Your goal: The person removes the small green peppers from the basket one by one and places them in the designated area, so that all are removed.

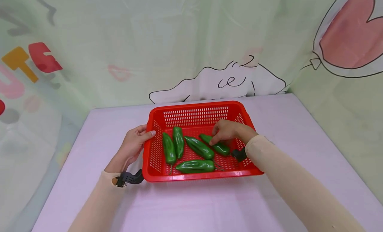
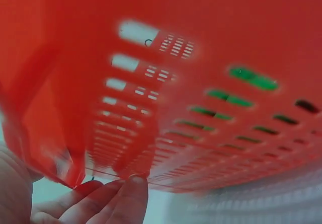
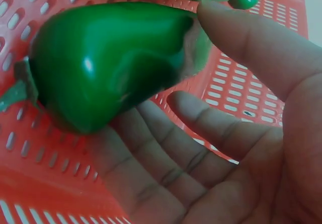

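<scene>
A red plastic basket [image 1: 195, 107] with slotted walls stands on the table and holds several long green peppers. My left hand [image 1: 133, 142] grips its left rim, thumb over the top edge; in the left wrist view the fingers [image 2: 126, 204] curl beneath the rim outside. Inside the basket, at the right, my right hand [image 1: 228, 130] holds the rightmost green pepper [image 1: 220, 148] between thumb and fingers. Up close, the thumb is at the narrow end of this pepper [image 3: 100, 68], the other fingers lie along its side, and its stem points away.
Two peppers, one of them this upright one [image 1: 178, 142], lie along the basket's left side. A slanted pepper [image 1: 199, 147] is in the middle, and another pepper [image 1: 195, 166] lies crosswise near the front wall. A pale table [image 1: 191, 205] extends around the basket, with a printed curtain [image 1: 134, 42] behind.
</scene>
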The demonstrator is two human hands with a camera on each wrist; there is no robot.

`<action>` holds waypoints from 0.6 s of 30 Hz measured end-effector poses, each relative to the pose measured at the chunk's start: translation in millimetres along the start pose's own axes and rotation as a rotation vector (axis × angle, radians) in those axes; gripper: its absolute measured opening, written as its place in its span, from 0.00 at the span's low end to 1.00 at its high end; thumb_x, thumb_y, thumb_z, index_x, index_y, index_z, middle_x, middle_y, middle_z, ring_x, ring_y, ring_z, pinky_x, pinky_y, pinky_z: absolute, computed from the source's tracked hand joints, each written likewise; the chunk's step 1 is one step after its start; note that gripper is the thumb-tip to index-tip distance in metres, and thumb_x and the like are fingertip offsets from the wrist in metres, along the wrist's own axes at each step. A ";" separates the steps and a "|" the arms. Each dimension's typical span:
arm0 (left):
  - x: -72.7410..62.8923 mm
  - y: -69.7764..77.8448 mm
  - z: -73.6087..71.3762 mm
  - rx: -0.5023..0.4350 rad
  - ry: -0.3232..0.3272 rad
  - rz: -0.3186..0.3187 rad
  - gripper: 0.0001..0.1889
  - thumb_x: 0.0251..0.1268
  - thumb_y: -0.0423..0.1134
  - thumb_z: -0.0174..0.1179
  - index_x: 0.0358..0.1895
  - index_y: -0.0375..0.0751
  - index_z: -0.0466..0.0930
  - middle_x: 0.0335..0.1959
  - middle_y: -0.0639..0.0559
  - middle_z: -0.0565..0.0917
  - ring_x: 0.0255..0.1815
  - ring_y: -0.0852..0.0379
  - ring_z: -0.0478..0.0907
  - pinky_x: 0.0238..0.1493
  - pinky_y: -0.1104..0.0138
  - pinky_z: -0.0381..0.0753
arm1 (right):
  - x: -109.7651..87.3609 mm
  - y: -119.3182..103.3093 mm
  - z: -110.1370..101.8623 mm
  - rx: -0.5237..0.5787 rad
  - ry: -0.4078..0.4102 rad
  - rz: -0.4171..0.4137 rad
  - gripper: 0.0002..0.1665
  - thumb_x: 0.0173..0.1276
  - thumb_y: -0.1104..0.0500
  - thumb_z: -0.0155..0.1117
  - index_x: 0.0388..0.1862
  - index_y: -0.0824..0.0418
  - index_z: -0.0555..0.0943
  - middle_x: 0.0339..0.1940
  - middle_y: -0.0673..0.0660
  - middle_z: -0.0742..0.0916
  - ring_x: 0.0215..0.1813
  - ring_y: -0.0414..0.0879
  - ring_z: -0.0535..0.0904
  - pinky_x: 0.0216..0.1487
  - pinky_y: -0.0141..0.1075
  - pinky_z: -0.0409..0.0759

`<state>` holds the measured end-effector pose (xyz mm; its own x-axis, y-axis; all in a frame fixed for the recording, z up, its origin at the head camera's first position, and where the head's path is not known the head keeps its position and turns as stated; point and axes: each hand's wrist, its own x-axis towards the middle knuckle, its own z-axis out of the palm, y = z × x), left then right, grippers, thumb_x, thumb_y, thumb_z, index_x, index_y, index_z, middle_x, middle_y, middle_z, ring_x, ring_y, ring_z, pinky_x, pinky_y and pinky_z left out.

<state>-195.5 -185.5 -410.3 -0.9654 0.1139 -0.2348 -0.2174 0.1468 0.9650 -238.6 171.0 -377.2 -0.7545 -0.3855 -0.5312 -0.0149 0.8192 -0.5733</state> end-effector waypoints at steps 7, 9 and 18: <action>-2.8 -1.7 4.1 -0.039 0.031 -0.009 0.31 0.77 0.43 0.63 0.76 0.35 0.67 0.67 0.35 0.80 0.57 0.49 0.86 0.53 0.62 0.87 | 5.3 -0.2 4.1 -0.076 0.011 -0.008 0.21 0.61 0.53 0.78 0.46 0.66 0.85 0.37 0.56 0.87 0.36 0.45 0.82 0.38 0.35 0.86; -2.7 -2.2 4.8 -0.043 0.034 -0.009 0.31 0.76 0.43 0.63 0.76 0.36 0.67 0.67 0.36 0.80 0.57 0.48 0.86 0.53 0.62 0.87 | 6.8 -0.5 4.7 -0.100 0.010 -0.006 0.18 0.61 0.52 0.78 0.42 0.64 0.86 0.34 0.55 0.88 0.34 0.44 0.81 0.36 0.34 0.84; -3.4 -5.5 5.8 -0.043 0.058 -0.022 0.30 0.76 0.44 0.64 0.75 0.38 0.69 0.66 0.38 0.81 0.57 0.48 0.87 0.52 0.62 0.88 | 8.5 -3.3 7.8 -0.160 0.021 0.007 0.14 0.60 0.52 0.79 0.30 0.61 0.86 0.27 0.53 0.87 0.31 0.43 0.80 0.34 0.32 0.83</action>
<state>-190.1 -181.0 -415.5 -0.9668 0.0540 -0.2496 -0.2430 0.1060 0.9642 -239.9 161.7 -384.7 -0.7683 -0.3719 -0.5209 -0.1127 0.8797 -0.4619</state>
